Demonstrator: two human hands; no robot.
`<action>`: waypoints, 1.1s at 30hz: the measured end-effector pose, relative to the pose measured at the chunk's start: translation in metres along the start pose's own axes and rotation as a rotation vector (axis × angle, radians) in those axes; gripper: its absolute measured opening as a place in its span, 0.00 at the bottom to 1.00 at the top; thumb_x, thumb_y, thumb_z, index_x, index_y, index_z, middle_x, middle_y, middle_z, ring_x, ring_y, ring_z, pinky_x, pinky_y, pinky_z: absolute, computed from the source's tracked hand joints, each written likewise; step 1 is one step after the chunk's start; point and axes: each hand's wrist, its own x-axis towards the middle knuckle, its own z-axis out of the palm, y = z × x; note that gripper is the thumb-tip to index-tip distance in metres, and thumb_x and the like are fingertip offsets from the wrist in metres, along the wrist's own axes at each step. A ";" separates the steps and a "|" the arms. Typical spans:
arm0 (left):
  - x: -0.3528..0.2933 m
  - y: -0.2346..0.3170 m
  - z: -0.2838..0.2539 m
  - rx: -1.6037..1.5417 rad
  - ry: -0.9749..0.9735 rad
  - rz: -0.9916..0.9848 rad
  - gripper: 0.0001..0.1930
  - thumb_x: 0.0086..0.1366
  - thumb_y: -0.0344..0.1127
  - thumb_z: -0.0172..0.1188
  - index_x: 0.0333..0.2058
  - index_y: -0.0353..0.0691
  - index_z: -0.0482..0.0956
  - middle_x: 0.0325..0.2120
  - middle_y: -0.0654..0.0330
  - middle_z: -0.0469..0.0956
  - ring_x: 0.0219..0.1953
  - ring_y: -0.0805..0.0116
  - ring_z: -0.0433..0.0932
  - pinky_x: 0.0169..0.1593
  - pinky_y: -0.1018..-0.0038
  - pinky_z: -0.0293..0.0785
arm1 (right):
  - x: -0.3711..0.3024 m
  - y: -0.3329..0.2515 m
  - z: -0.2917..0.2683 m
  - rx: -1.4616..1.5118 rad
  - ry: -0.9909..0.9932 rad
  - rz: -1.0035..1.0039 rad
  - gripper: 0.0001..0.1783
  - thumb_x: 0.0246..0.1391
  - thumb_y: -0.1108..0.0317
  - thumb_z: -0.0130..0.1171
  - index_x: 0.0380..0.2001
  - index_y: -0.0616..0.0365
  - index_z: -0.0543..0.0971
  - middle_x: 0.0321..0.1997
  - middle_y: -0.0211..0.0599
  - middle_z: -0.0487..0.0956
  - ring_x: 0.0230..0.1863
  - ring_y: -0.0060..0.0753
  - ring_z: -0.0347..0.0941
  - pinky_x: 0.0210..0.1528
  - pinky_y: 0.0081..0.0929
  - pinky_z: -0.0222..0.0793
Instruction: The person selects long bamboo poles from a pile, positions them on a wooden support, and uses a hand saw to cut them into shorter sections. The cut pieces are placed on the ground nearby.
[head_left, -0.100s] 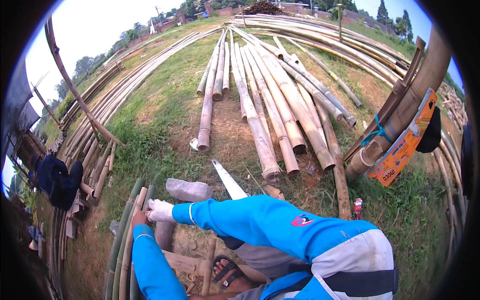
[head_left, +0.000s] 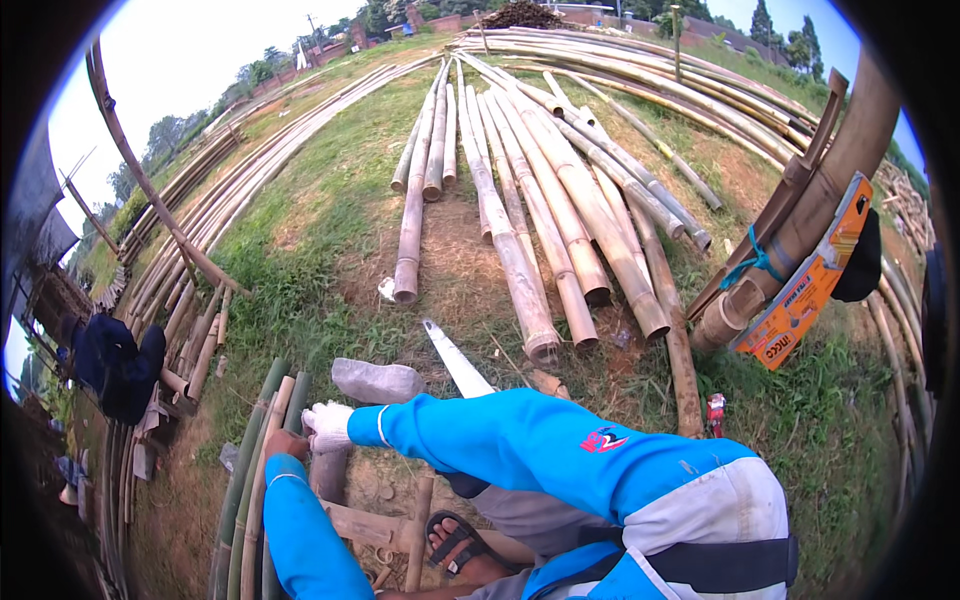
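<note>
My bare left hand (head_left: 287, 444) is closed over a grey-green bamboo pole (head_left: 297, 397) at the lower left, its fingertips hidden. Close to its right is my right hand (head_left: 328, 426) in a white glove, fingers curled by the same pole. I cannot make out what they hold. A pale bamboo pole (head_left: 274, 412) and a green bamboo pole (head_left: 236, 482) lie alongside on the left. Just below my right hand stands a thick brown bamboo piece (head_left: 328, 474). A grey stone block (head_left: 377, 381) lies beyond my right wrist.
A long tapering metal blade (head_left: 455, 358) sticks out beyond my right sleeve. Several long bamboo poles (head_left: 515, 270) lie fanned across the grass ahead. At right, an orange cardboard sleeve (head_left: 805, 280) leans by a thick bamboo post (head_left: 850, 150). Dark clothing (head_left: 120, 365) hangs at left.
My gloved right hand has shifted slightly right and its fingers have drawn back from the left hand. My left hand has slid slightly nearer along the pole.
</note>
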 end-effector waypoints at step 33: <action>-0.079 0.020 -0.041 0.255 -0.104 -0.009 0.28 0.57 0.47 0.72 0.55 0.42 0.88 0.56 0.50 0.86 0.57 0.50 0.85 0.60 0.54 0.82 | 0.007 0.072 -0.013 -0.158 -0.662 0.045 0.16 0.73 0.62 0.52 0.58 0.54 0.78 0.43 0.26 0.79 0.36 0.26 0.74 0.40 0.30 0.73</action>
